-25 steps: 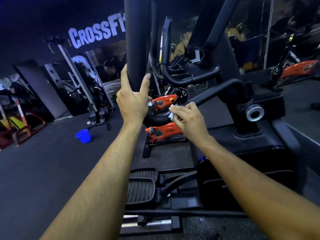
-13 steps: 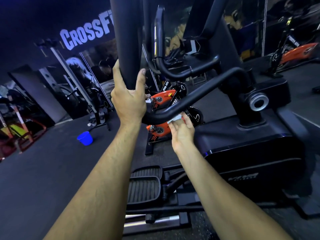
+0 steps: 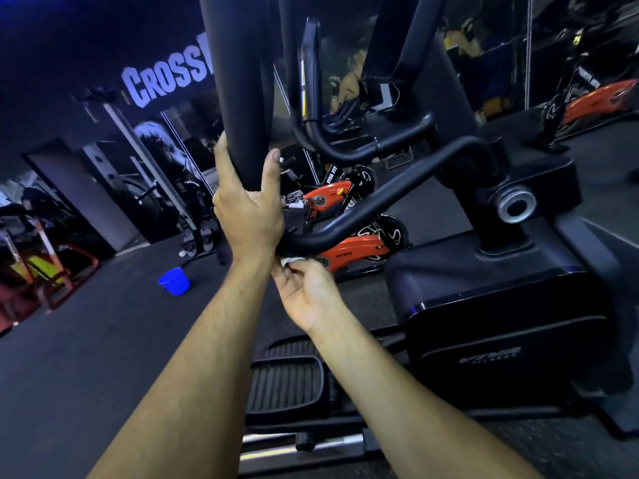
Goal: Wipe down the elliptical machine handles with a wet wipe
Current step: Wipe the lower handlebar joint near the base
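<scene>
Sliding left under the curved black bar (image 3: 373, 205), the right hand (image 3: 307, 292) pinches a small white wet wipe (image 3: 288, 261); the left hand (image 3: 247, 209) grips the thick black upright handle (image 3: 235, 88).

The wipe (image 3: 289, 261) was mostly hidden: only a small white scrap showed between the right hand (image 3: 306, 294) and the underside of the bar (image 3: 373, 205). The left hand (image 3: 247, 210) covered the bar's near end, and its fingers wrapped out of sight behind the upright handle (image 3: 238, 81), whose top was cut off by the upper edge. That handle also blocked the end of the wall lettering (image 3: 166, 79). Both forearms ran off the bottom edge. The logo (image 3: 489, 355) on the housing was too dim to read.
</scene>
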Tool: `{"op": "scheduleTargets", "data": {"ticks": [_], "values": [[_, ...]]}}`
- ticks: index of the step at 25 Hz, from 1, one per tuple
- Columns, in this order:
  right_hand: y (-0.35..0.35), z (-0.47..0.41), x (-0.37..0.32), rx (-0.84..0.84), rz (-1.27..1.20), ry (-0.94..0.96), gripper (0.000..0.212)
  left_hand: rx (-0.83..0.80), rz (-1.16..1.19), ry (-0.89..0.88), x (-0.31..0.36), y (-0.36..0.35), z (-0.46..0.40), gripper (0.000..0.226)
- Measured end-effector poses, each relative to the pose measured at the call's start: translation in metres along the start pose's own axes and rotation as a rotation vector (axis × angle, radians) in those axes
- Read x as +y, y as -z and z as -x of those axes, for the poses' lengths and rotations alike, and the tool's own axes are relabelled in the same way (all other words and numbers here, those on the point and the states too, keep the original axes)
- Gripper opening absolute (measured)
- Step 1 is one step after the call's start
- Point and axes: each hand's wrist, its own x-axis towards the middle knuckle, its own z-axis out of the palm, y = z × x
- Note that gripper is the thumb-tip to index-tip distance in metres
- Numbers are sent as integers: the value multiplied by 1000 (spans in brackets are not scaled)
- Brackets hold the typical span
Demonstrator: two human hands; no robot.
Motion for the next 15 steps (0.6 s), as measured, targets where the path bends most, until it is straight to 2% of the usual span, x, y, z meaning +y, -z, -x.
{"op": "scheduleTargets", "data": {"ticks": [3,5,8,11,15], "values": [[-1,-7,-19,187,75,68,40,-4,7,-3,3,0,-2,71],[8,-19,-50,291,129,147,33,-7,3,-17,6,2,-1,69],[19,-36,-94,309,196,194,33,3,-1,-31,10,3,3,68],[22,-35,-86,200,197,174,32,5,-6,-31,12,3,4,65],[16,-17,-15,-126,-33,90,31,-9,-14,-25,12,4,3,64]]}}
